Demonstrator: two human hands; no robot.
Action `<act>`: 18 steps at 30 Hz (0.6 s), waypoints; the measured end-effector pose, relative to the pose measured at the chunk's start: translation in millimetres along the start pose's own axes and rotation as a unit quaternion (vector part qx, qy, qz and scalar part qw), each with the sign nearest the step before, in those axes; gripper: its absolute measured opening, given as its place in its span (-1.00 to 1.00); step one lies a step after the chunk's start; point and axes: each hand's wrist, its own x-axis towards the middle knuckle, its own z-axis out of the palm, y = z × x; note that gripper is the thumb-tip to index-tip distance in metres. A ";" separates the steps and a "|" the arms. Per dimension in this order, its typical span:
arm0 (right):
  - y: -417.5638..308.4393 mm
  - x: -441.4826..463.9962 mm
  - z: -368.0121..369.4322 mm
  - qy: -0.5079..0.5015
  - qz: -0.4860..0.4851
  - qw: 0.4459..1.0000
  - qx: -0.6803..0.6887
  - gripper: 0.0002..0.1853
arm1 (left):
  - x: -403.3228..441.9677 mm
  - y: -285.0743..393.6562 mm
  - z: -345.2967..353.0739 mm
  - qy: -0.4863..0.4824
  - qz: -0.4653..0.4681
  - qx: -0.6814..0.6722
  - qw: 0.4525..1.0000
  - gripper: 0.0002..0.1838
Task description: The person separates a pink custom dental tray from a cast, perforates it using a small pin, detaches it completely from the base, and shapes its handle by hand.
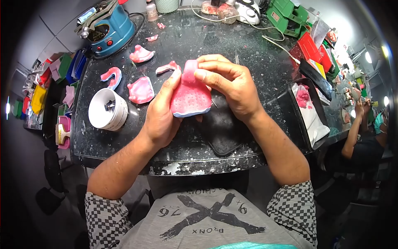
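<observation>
Far tabletop (199, 35) offers passage; a white tub (114, 118) obstructs room beside the left hand (161, 114).

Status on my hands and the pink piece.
Left hand gripping pink dimpled dental piece; right hand pinching its far tab. Piece above bench. White tub nearby, seemingly not blocking.

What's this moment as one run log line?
Left hand: holding dotted pink piece, blue edge | right hand: pinching pink strip at piece's far end | nearby: white tub on black table
</observation>
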 end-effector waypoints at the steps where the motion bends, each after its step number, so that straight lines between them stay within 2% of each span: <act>1: -2.0 0.6 -0.3 -0.006 0.015 1.000 0.026 -0.78 | 0.9 -1.4 -0.9 -0.004 0.007 0.008 1.000 -0.55; 6: 0.4 0.9 -1.3 -0.017 0.059 0.993 0.100 -0.77 | 0.4 -3.3 -2.6 0.009 0.001 0.024 1.000 -0.55; 12: -0.9 5.1 -4.6 -0.061 -0.042 0.997 -0.020 -0.76 | 0.2 -5.5 0.6 0.035 0.014 0.054 0.998 -0.54; 14: -10.0 1.6 -0.1 -0.057 0.043 0.992 0.105 -0.75 | -2.6 -6.4 3.0 0.045 0.011 0.063 0.997 -0.54; 18: -10.2 2.7 -0.9 -0.044 0.038 0.996 0.072 -0.76 | -1.8 -6.0 1.5 0.033 0.016 0.076 0.996 -0.53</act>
